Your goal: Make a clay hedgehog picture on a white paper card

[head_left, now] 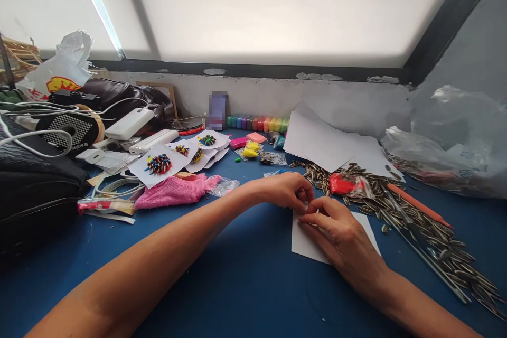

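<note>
Both of my hands meet over a sheet of white paper (312, 247) lying on the blue table. My left hand (290, 190) reaches in from the left with its fingers curled down at the paper's top edge. Close against it, my right hand (336, 229) rests over the paper, thumb and fingertips pinched together. Whatever lies between the fingertips is hidden or too small to make out. Just beyond the hands are a red clay packet (341, 184) and a spread of striped sunflower seeds (431, 243).
An orange stick (420, 205) and a clear ruler-like strip (428, 259) lie among the seeds. White sheets (317, 140) lean at the back. Left are decorated paper cards (152, 178), a pink cloth (174, 193) and a black bag (35, 195). Coloured clay packs (257, 124) line the wall.
</note>
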A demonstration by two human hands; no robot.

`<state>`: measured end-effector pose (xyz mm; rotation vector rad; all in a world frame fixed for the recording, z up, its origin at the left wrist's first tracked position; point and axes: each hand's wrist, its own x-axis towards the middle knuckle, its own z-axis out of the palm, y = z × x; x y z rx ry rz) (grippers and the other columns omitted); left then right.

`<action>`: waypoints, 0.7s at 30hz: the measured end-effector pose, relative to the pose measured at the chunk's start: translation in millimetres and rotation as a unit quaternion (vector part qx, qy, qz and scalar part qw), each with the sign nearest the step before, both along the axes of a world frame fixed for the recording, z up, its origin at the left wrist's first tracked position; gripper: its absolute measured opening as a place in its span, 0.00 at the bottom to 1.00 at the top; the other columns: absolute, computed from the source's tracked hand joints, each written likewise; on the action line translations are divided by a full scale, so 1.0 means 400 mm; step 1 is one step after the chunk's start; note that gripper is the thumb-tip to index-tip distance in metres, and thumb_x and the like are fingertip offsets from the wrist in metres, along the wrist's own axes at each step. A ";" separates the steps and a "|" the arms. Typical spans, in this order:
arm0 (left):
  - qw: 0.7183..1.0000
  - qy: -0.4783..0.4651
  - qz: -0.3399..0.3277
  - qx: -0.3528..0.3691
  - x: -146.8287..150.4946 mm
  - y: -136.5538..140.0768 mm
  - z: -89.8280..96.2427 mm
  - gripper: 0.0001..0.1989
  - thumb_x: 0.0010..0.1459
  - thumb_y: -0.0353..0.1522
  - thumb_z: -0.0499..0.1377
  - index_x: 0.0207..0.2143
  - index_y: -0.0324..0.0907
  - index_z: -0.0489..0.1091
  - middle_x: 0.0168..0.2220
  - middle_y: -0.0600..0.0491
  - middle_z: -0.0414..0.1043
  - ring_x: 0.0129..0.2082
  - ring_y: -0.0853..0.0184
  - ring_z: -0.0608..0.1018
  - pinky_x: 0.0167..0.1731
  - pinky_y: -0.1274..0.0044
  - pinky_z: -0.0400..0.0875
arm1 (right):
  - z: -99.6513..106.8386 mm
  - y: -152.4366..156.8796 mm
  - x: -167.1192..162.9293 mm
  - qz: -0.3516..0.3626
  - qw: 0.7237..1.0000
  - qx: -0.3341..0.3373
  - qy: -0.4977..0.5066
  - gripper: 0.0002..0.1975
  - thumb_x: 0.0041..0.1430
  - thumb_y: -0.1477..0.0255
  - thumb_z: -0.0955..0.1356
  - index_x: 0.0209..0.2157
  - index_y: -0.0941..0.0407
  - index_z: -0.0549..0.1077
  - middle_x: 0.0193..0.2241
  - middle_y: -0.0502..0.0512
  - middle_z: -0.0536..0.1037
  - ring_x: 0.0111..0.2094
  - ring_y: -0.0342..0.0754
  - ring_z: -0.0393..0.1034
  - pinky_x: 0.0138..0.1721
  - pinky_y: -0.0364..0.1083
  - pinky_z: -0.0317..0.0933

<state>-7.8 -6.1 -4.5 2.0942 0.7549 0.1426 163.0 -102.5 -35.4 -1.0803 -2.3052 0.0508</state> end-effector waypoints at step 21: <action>1.000 -0.004 -0.007 -0.002 -0.001 0.004 -0.006 0.10 0.49 0.28 0.63 0.37 0.37 0.73 0.28 0.58 0.66 0.27 0.73 0.67 0.26 0.79 0.60 | -0.015 -0.011 0.013 0.022 0.997 0.061 -0.046 0.13 0.62 0.82 0.63 0.39 0.57 0.78 0.41 0.62 0.74 0.39 0.52 0.69 0.39 0.53 0.69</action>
